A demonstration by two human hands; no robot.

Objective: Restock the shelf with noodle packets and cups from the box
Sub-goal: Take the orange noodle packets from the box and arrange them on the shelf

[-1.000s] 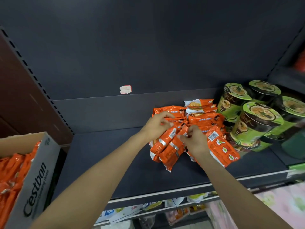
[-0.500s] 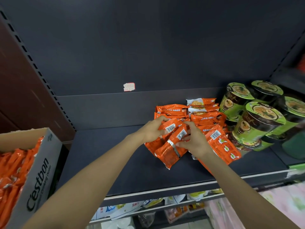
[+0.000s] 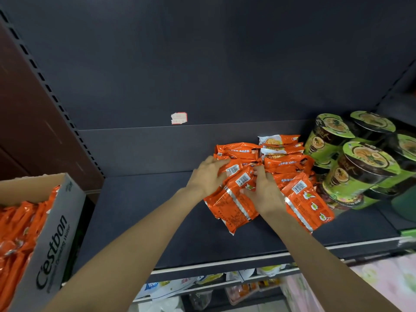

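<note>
My left hand (image 3: 206, 176) and my right hand (image 3: 263, 192) both rest on the heap of orange noodle packets (image 3: 258, 176) on the dark shelf (image 3: 139, 210). The left fingers (image 3: 219, 162) are bent over the upper edge of the top front packet (image 3: 231, 197), gripping it from the heap's left side. The right fingers (image 3: 258, 171) are curled onto the same packet from its right side, the thumb pressing near its silver seam; both hands are therefore grasping this packet, neither is released.

The held packet lies tilted at the front of the heap, back side up, showing a white barcode label and a silver strip along its length. Just right of it, another packet (image 3: 306, 206) lies back side up with a barcode and small picture panels, touching my right wrist. Behind these, more orange packets are stacked flat against the shelf's rear wall, the rearmost showing white ends.

Right of the heap, touching it, green noodle cups (image 3: 360, 172) are piled in two layers, some tilted, with dark bands and printed lids. Left of the heap, beyond the shelf's edge, a cardboard box (image 3: 51, 239) printed "Cestbon" holds more orange packets (image 3: 20, 233). A small white price sticker (image 3: 179, 118) is on the rear wall above the heap.
</note>
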